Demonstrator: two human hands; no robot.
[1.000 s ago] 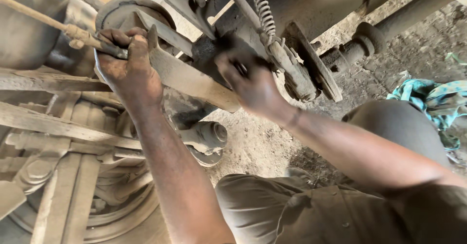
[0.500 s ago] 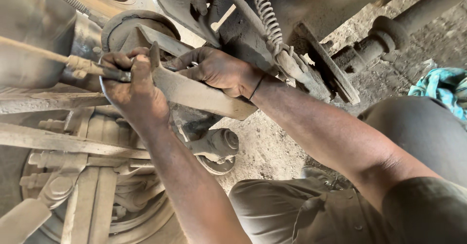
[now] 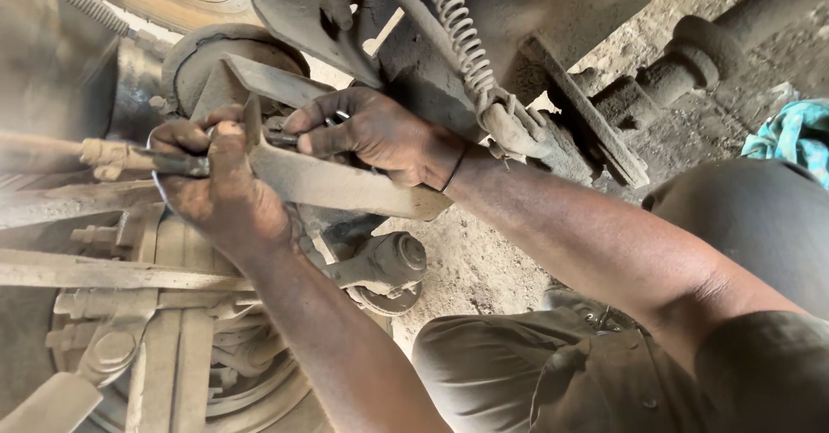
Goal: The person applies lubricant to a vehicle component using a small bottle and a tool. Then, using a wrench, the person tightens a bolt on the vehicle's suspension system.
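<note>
The left hand (image 3: 220,187) is closed around a dark tool handle (image 3: 177,164) at about nine o'clock of the flat metal bracket (image 3: 345,187). The right hand (image 3: 376,131), fingers curled, pinches a small fitting (image 3: 285,137) on the bracket's upper edge, with a coil spring (image 3: 458,31) at one o'clock.

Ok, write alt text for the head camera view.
Under a vehicle, the left hand grips a thin dark rod while the right hand pinches a small metal part against a flat steel bracket. A coil spring hangs above, a joint sits below, and dusty ground shows behind.
</note>
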